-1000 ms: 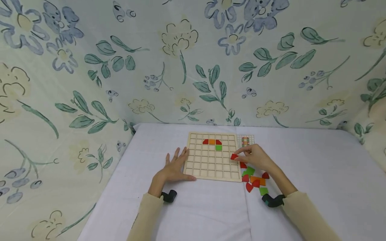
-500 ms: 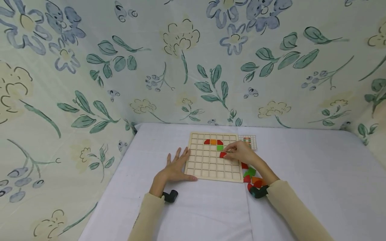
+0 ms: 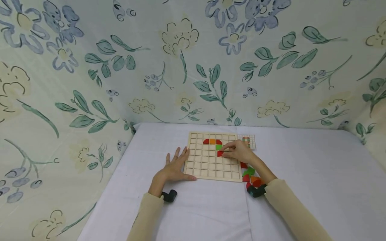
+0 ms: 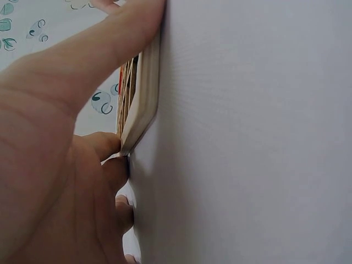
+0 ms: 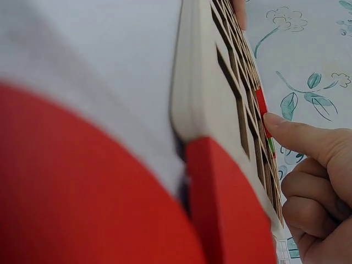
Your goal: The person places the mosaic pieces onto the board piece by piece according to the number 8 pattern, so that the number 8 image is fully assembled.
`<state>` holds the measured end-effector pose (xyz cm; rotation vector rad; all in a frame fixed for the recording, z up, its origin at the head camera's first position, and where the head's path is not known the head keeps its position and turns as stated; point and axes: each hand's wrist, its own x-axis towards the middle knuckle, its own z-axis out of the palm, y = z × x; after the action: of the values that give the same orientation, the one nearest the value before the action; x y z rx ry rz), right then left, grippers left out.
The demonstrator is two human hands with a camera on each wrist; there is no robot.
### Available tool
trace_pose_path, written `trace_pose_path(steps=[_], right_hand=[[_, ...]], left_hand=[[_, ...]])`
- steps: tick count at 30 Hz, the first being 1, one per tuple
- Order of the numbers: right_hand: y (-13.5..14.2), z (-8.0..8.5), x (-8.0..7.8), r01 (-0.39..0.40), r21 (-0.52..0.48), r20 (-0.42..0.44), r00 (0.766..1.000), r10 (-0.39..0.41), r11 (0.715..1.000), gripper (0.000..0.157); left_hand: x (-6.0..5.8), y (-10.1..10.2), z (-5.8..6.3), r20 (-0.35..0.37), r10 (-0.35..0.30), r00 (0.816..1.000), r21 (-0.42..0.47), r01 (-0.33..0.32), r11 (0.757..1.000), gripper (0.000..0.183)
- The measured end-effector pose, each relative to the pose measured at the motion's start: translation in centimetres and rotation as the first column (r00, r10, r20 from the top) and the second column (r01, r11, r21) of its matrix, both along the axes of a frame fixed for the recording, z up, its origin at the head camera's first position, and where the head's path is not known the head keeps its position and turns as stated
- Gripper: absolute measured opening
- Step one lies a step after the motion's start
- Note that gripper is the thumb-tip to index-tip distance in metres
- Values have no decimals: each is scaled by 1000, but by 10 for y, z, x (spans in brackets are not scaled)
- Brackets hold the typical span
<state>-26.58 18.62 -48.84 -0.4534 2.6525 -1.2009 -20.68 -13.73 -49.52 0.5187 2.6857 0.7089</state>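
Note:
A square wooden board (image 3: 208,169) with a raised grid lies on the white table. Near its top, an orange square tile (image 3: 212,141) sits between two red quarter-round tiles, with a green square tile (image 3: 219,147) under the right one. My right hand (image 3: 241,152) pinches a red tile (image 3: 219,154) at the cell just below the green one; fingertips partly cover its outline. In the right wrist view the thumb lies against that red tile (image 5: 262,104). My left hand (image 3: 173,167), fingers spread, rests against the board's left side, its thumb along the front edge.
Several loose red, green and orange tiles (image 3: 248,171) lie beside the board's right front corner, partly hidden by the right wrist's black camera mount (image 3: 256,191). A pattern card (image 3: 252,142) lies at the board's right back. Floral cloth (image 3: 181,83) hangs behind the table.
My right hand has carried the red tile leftward from the board's right side to the cell beneath the green tile. The left hand has stayed in place.

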Motion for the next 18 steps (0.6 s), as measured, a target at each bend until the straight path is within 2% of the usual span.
trace_pose_path(steps=[4, 13, 18], right_hand=[[-1, -1, -2, 13, -26, 32, 999, -12, 1000, 17], [-5, -2, -4, 8, -55, 45, 999, -6, 998, 18], [4, 7, 3, 60, -60, 86, 995, -55, 996, 27]], left_hand=[[0, 0, 2, -5, 0, 1000, -2, 0, 1000, 125], [-1, -1, 2, -6, 3, 1000, -7, -3, 1000, 125], [1, 0, 2, 1, 3, 1000, 5, -3, 1000, 126]])
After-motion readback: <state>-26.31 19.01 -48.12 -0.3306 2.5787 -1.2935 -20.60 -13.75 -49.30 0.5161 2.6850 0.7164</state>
